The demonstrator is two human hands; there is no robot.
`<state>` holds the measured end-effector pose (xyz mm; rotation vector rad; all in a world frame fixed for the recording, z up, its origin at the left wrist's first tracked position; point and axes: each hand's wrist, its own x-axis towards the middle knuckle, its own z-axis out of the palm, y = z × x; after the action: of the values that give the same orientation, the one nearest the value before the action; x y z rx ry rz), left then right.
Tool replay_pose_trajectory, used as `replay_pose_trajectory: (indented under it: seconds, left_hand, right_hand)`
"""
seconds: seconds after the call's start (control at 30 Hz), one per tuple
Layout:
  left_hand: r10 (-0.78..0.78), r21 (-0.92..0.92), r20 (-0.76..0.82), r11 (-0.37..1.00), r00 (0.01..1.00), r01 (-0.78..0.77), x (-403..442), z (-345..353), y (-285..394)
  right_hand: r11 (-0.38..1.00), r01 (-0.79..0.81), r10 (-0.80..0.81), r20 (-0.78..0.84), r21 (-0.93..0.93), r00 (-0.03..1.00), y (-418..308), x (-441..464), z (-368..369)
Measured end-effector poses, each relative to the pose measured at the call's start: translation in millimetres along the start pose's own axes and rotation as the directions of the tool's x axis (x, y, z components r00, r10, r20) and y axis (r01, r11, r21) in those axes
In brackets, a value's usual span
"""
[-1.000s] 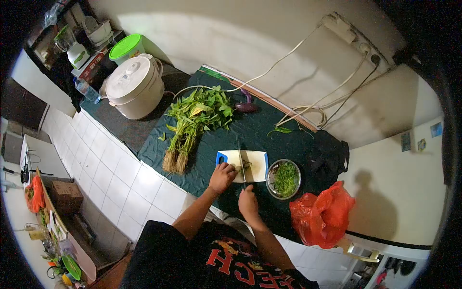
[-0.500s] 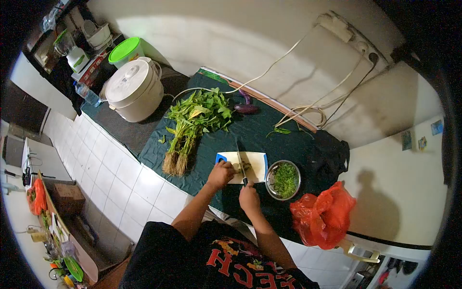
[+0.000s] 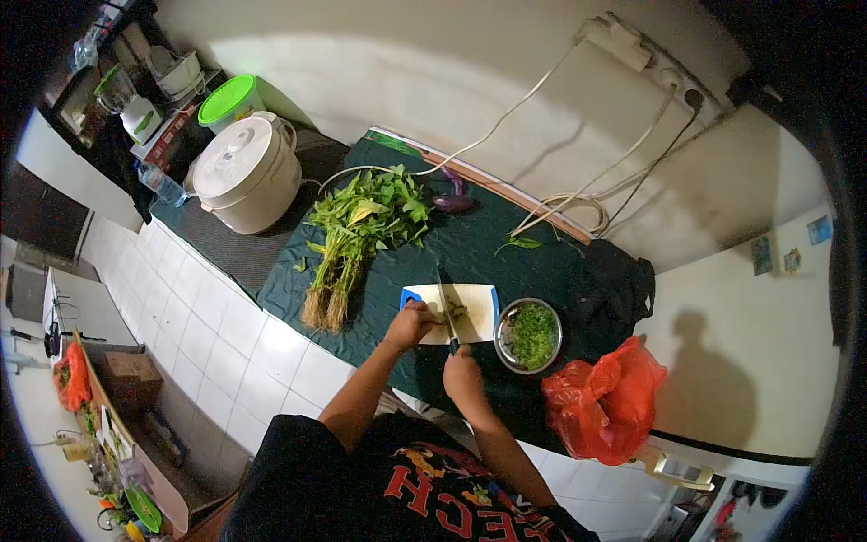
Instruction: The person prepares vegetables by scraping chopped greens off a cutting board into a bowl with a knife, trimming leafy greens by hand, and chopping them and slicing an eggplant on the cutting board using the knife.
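Note:
My right hand [image 3: 464, 375] is wrapped round the dark handle of a knife [image 3: 448, 312], whose blade lies across a white cutting board [image 3: 483, 303] with blue ends. Small dark green-brown cut pieces [image 3: 459, 311] lie on the board beside the blade. At the board's left part my left hand [image 3: 412, 325] is closed, fingers pressed down close to the blade; what it pinches is too small to make out. To the right of the board stands a metal bowl [image 3: 557, 350] with chopped greens [image 3: 531, 334] in it.
Leafy greens with roots [image 3: 366, 221] lie on the dark green cloth [image 3: 384, 271], near a purple eggplant [image 3: 452, 203]. A white rice cooker [image 3: 248, 176] stands at the left. A red plastic bag [image 3: 605, 397] sits at the right edge. Cables [image 3: 578, 212] run along the wall.
The view has shifted slightly. My right hand and the knife have moved a little left, towards my left hand, which stays at the board's left part.

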<state>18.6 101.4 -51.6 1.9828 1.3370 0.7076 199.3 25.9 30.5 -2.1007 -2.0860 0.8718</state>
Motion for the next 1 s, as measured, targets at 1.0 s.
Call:
replay_pose_trajectory:
  seconds: [1.0]
  left_hand:
    - [-0.276,0.026,-0.138,0.959,0.951,0.282,-10,-1,40]
  right_hand:
    - [0.997,-0.066,0.063,0.058,0.049,0.996,-5,6,-5]
